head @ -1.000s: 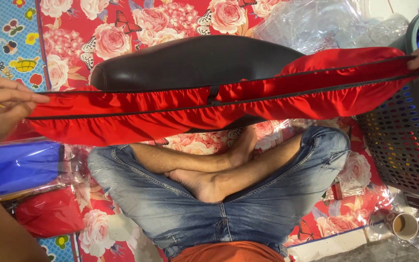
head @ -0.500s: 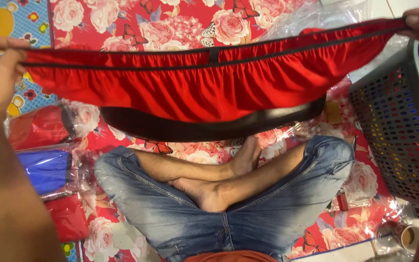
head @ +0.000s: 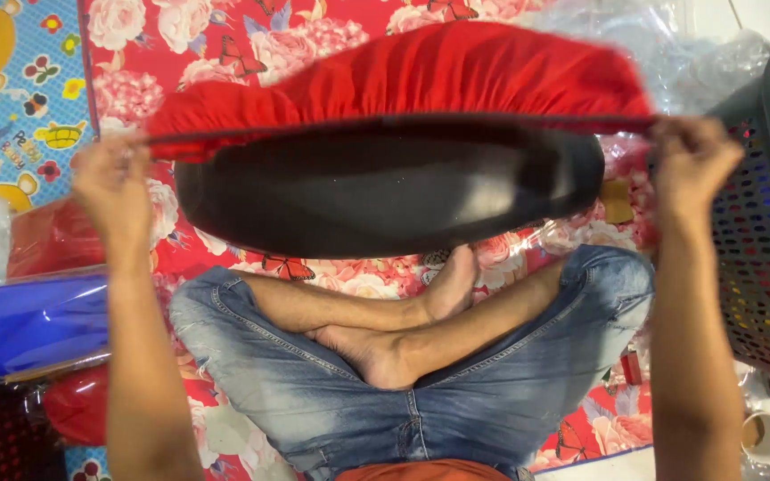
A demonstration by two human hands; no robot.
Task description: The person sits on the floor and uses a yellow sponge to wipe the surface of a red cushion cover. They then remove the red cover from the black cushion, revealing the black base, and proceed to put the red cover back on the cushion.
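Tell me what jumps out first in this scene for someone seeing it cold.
A bright red elasticated fabric cover is stretched wide across the top of the view, its dark hem pinched by the left hand and the right hand. Just beneath it sits a long black padded seat, above the person's crossed legs in faded jeans. All this rests on a red floral mat, with a grey perforated basket at the right.

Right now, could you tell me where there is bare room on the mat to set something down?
Free: the floral mat above the red cover. Crowded: blue packets by the left hand, basket by the right hand.
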